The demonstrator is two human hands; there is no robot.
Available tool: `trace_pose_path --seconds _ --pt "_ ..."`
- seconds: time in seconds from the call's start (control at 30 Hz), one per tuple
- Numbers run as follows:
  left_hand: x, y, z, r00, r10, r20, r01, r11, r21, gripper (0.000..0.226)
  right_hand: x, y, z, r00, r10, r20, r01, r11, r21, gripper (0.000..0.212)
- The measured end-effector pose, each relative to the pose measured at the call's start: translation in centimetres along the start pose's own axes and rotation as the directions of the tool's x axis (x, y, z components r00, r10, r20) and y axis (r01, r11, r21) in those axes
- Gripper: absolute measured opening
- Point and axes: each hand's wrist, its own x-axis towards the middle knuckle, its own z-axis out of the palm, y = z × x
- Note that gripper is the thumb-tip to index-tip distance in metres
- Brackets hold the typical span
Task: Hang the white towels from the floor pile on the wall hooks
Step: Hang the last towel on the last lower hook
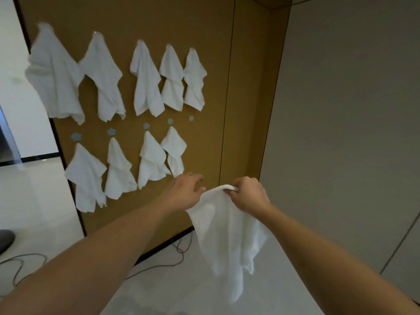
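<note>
A white towel [229,237] hangs in front of me, pinched at its top corner by my right hand [247,196]. My left hand [185,193] is just to its left with fingers apart, its fingertips touching or nearly touching the towel's top edge. On the brown wall panel [209,137], several white towels hang from an upper row of hooks, such as one [146,80], and several more from a lower row, such as one [173,150]. The rightmost blue-grey hook [191,118] of the lower row is bare. The floor pile is not in view.
A dark cable [179,248] loops on the pale floor at the panel's base, and another cable [27,260] lies at the lower left. A dark rounded object [5,241] sits at the left edge. A grey wall [345,133] stands to the right.
</note>
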Motion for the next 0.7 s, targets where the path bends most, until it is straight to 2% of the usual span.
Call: trace_pose_path --seconds 0.27,0.57,0.7 --pt "18.3 -5.2 4.8 0.999 0.041 -0.03 -0.042 0.999 -0.009 0.042 17.8 3.9 5.3 0.999 -0.053 0.004 0.052 0.998 0.03 0.023" --pt "38.8 -12.9 7.5 0.998 0.047 0.028 -0.046 0.998 -0.039 0.046 39.0 6.7 9.4 0.999 -0.039 0.031 0.036 0.994 0.1 0.023" --pt "45.1 -15.7 9.7 0.994 0.03 0.109 -0.022 0.997 -0.072 0.05 47.5 8.1 11.8 0.993 -0.093 0.071 0.08 0.984 0.161 0.019"
